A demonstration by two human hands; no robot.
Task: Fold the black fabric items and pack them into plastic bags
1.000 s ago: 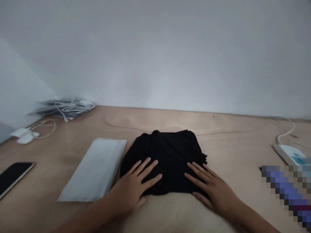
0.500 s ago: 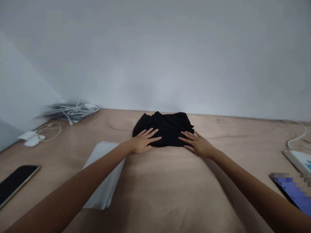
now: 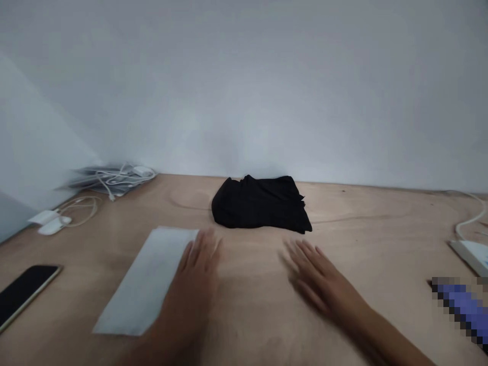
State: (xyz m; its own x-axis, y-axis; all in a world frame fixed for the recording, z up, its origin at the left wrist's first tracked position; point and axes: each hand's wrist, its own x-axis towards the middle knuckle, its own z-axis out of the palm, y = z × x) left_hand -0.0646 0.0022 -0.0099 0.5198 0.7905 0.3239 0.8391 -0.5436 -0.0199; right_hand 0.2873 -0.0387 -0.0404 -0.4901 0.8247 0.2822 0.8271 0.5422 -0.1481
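A folded piece of black cloth [image 3: 263,203] lies on the wooden table near the wall, with a ragged right edge. My left hand [image 3: 196,269] is over the right side of a flat, whitish translucent sheet or stack of sheets [image 3: 141,279]; whether it touches them I cannot tell. Its fingers are stretched out and blurred, and it holds nothing. My right hand [image 3: 318,277] is in front of the cloth's right end, apart from it, its fingers stretched and smeared by motion, with nothing in them.
Grey flat packets with a white cable [image 3: 122,175] lie at the back left corner. A white charger [image 3: 53,223] with its cord and a phone [image 3: 28,290] are at left. On the right are a white box [image 3: 473,256] and a partly pixelated purple-screened device [image 3: 465,310].
Both hands have left the black cloth and drawn back toward me, the left one now over the whitish sheets. The cloth stays in place, fully uncovered.
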